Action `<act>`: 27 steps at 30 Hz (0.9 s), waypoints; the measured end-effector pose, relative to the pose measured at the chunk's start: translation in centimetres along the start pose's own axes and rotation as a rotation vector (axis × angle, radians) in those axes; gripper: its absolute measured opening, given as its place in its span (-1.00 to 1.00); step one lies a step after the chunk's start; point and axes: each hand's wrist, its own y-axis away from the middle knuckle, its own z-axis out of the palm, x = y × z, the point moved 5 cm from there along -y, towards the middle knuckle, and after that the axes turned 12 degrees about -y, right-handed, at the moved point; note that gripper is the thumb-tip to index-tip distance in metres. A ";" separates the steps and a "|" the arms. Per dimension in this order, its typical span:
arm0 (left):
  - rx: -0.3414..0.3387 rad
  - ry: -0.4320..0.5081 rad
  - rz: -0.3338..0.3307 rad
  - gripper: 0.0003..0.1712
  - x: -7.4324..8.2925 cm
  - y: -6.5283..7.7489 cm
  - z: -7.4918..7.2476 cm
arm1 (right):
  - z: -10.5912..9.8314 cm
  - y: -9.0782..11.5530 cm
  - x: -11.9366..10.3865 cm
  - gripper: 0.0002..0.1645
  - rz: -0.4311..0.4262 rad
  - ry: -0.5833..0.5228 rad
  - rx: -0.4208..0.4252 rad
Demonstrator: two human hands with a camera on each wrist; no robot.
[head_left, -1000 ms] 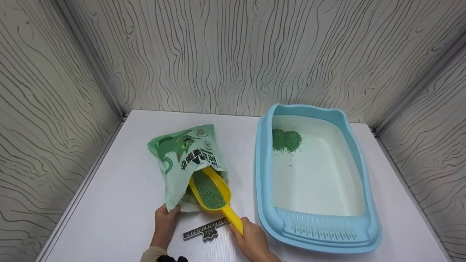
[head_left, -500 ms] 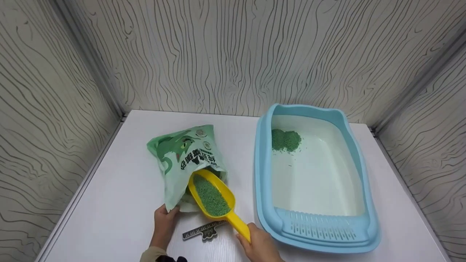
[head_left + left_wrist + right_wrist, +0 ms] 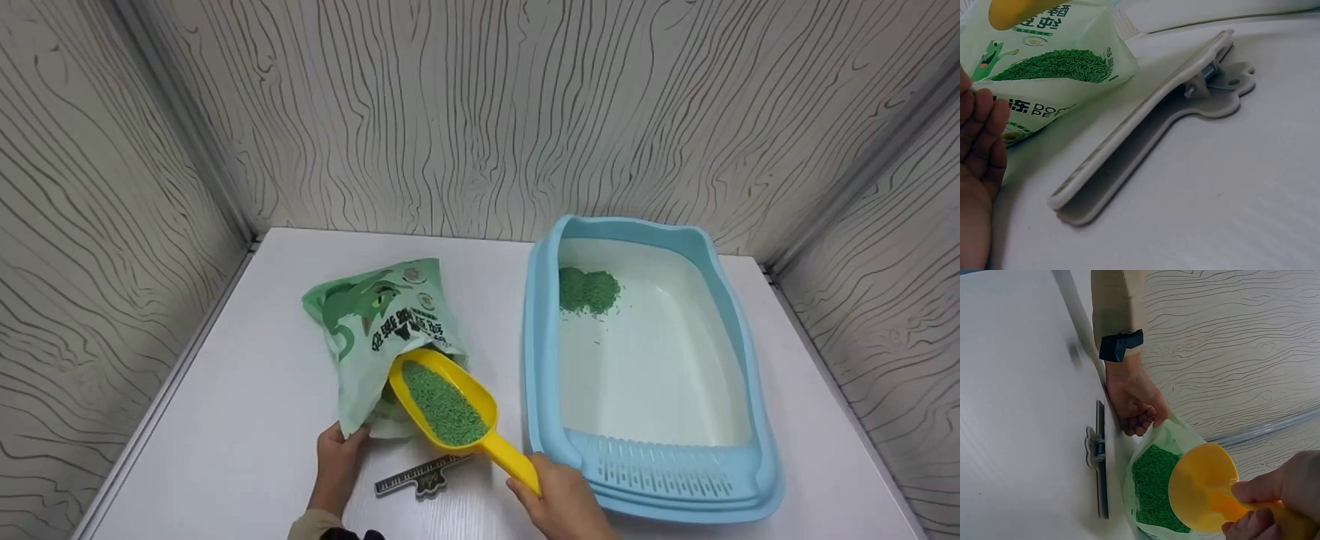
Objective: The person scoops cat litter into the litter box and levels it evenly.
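My right hand (image 3: pixel 566 499) grips the handle of a yellow scoop (image 3: pixel 514 461), also seen from behind as a yellow scoop (image 3: pixel 1204 481) in the right wrist view. Green litter pellets (image 3: pixel 446 409) fill much of it, and its front end sits at the mouth of a pale green litter bag (image 3: pixel 386 322). With fingers curled, my left hand (image 3: pixel 339 454) pinches the near corner of the bag's opening; the right wrist view shows that left hand (image 3: pixel 1137 405) too. Inside the bag lie more green pellets (image 3: pixel 1154 486).
A blue litter box (image 3: pixel 534 337) stands on the right, with a small heap of green pellets (image 3: pixel 589 290) in its far left corner. A wide bag clip (image 3: pixel 424 476) lies on the white table (image 3: pixel 225 420) between the hands. Patterned walls (image 3: pixel 465 120) enclose the table.
The scoop with its pellets has moved right and toward me, out of the bag's mouth, with my right hand. My left hand and the bag have hardly moved.
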 end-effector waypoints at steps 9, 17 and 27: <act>0.001 0.025 0.017 -0.70 0.1 0.0 0.0 | -2.3 -0.1 0.4 -0.65 0.055 -0.053 -0.080; -0.017 0.017 0.003 -0.62 0.0 0.1 0.0 | -4.0 0.1 0.5 -0.67 0.035 -0.070 -0.098; -0.009 0.009 -0.011 -0.65 -0.2 0.0 0.0 | -5.6 0.3 0.3 -0.70 -0.010 -0.049 -0.047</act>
